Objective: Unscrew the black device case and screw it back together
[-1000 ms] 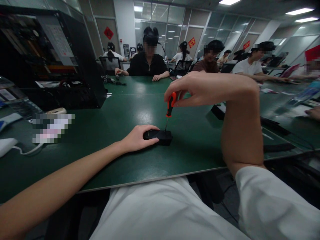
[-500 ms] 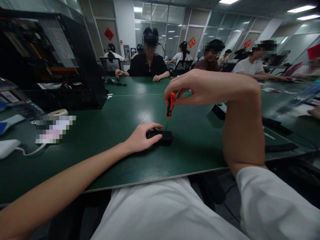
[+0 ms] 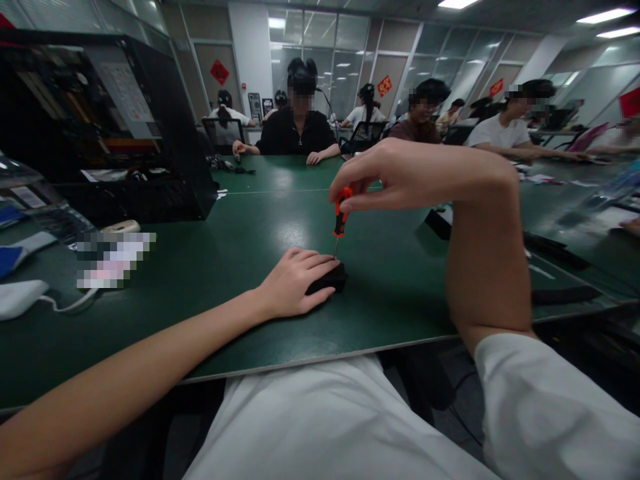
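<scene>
A small black block-shaped case (image 3: 327, 280) lies on the green table (image 3: 240, 253). Across its top and near side, my left hand (image 3: 299, 280) is wrapped, with the thumb at the front and the fingers over the top; only the right end and front stay visible. Above it my right hand (image 3: 370, 177) pinches the orange-and-black handle of a screwdriver (image 3: 341, 215). The screwdriver stands nearly upright, its thin shaft running down to the far side of the case beside my left fingertips. Where its tip ends is hidden.
An open black computer tower (image 3: 175, 133) stands at the left, with a plastic bottle (image 3: 43, 200) and a white device with a cable (image 3: 23, 298) before it. A person in black (image 3: 297, 130) sits across the table. Dark parts (image 3: 555, 250) lie at the right.
My left hand has slid right and further over the case, covering more of it. My right fingers have shifted slightly on the screwdriver's handle.
</scene>
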`<control>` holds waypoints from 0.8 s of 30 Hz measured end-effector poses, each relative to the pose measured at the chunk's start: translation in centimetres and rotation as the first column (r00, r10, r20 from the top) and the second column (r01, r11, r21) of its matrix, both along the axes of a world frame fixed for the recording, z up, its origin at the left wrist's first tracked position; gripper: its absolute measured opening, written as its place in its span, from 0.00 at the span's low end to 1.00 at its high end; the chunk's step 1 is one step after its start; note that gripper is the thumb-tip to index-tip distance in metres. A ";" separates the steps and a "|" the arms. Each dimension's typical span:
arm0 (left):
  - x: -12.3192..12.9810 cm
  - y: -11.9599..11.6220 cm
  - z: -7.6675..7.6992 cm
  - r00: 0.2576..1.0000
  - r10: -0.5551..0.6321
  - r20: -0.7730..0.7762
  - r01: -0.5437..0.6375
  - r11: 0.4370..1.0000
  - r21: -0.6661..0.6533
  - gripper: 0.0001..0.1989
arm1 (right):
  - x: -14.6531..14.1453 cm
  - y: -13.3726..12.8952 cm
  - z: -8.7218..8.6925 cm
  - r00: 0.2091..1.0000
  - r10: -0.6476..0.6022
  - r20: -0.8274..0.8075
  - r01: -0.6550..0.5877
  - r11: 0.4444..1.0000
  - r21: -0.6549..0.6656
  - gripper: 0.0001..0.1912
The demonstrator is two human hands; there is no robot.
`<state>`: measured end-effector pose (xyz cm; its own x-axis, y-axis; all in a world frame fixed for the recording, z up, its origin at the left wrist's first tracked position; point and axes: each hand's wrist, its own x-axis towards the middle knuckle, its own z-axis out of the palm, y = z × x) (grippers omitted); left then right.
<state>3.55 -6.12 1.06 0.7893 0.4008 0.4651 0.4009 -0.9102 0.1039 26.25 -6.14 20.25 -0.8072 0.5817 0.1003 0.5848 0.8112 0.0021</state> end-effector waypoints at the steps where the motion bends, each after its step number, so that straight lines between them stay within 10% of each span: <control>1: 0.1 -0.1 0.0 1.000 0.001 -0.006 -0.001 1.000 0.002 0.24 | 0.0 0.0 0.0 1.000 0.003 -0.016 -0.003 1.000 0.004 0.19; 19: 0.0 0.1 -0.4 0.998 -0.026 0.053 0.026 1.000 0.009 0.26 | 0.4 0.6 -0.5 0.999 -0.047 0.001 0.047 0.996 0.076 0.21; 24: 0.2 0.3 0.0 0.983 -0.001 0.185 0.032 0.986 -0.164 0.21 | 0.3 0.2 -0.2 1.000 -0.028 -0.011 0.028 1.000 -0.006 0.16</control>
<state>3.71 -5.85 1.02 0.7034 0.4721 0.5313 0.3461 -0.8804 0.3242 26.55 -5.93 20.02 -0.7897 0.6044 0.1054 0.6070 0.7947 -0.0090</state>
